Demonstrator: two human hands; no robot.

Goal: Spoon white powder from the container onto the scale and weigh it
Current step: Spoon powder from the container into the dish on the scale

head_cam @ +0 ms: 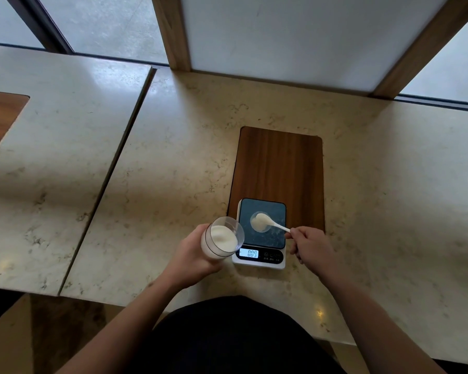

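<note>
My left hand sits low in the middle of the frame, its grip wrapped around a clear plastic container that I hold tilted, mouth turned toward the upper right, just left of the scale and raised above the counter. White powder fills the bottom of the container and lies slanted inside it. My right hand is just right of the scale's near corner, its grip pinched narrow on the end of a small white plastic spoon. The handle runs up and to the left from my fingertips, and the bowl, heaped with powder, hovers over or rests on a small round pile of white powder in the middle of the dark weighing plate; I cannot tell whether the spoon touches the pile. The digital kitchen scale has a white body, a black square platform dusted with faint specks, and a lit display along its near edge, showing digits I cannot read with certainty. The far half of the scale overlaps a dark wooden rectangular inlay set into the pale marbled counter, which stretches up toward the centre of the frame. A seam in the counter runs diagonally at left.
</note>
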